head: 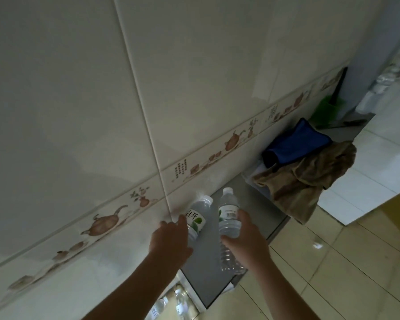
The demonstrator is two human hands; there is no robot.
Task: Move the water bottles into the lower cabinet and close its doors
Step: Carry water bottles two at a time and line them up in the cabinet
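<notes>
Two clear water bottles are seen above a grey countertop (245, 204) that runs along a tiled wall (102, 100). The left bottle (198, 214), with a green-and-white label, is touched at its side by the left hand (169, 237), whose fingers are curled against it; whether it is fully clasped cannot be told. The right bottle (229, 217) is gripped around its lower half by the right hand (245, 241), with fingers wrapped tight on it. A third clear bottle (231, 259) is seen below that hand, and whether it is held too cannot be told. Further along the counter, a brown cloth (310, 179) and a blue cloth (296, 144) are draped over a container. More bottles (169, 303) are glimpsed below the counter's near end.
</notes>
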